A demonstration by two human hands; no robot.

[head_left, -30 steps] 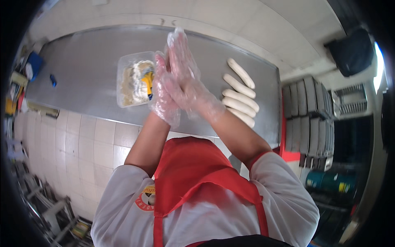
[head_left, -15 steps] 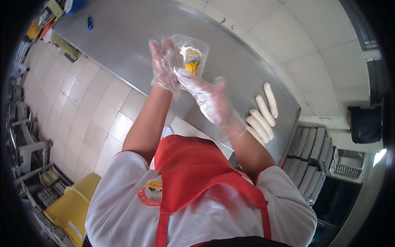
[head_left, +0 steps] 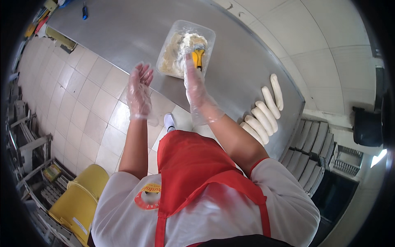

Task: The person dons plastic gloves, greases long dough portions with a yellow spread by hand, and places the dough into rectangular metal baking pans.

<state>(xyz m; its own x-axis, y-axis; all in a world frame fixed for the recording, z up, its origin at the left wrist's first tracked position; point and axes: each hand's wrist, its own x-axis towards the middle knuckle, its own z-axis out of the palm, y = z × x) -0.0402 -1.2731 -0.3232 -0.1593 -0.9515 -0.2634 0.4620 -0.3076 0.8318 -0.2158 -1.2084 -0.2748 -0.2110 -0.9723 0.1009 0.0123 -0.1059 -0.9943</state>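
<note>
A clear plastic tub [head_left: 209, 39] stands on the steel table, holding a pale, creamy white mass [head_left: 173, 53]. A brush with a yellow handle [head_left: 198, 57] rests in it, bristles in the white stuff. My right hand [head_left: 196, 86], in a clear plastic glove smeared white, reaches over the tub's near edge beside the brush handle. Its fingers are stretched out, not wrapped round the handle. My left hand [head_left: 140, 92], gloved too, hovers off the table's near edge, fingers loosely bent and apart, holding nothing.
Several white dough rolls [head_left: 265, 113] lie side by side on the steel table [head_left: 123, 33] at the right. A small blue-handled tool [head_left: 84, 11] lies at the far left. Stacked metal pans [head_left: 306, 144] stand beyond the table's right end. A yellow bin [head_left: 78, 197] is at lower left.
My left hand has drawn away from the tub and my right hand, leftward and toward me. My right hand has shifted left to the tub's near edge, and more of the tub shows.
</note>
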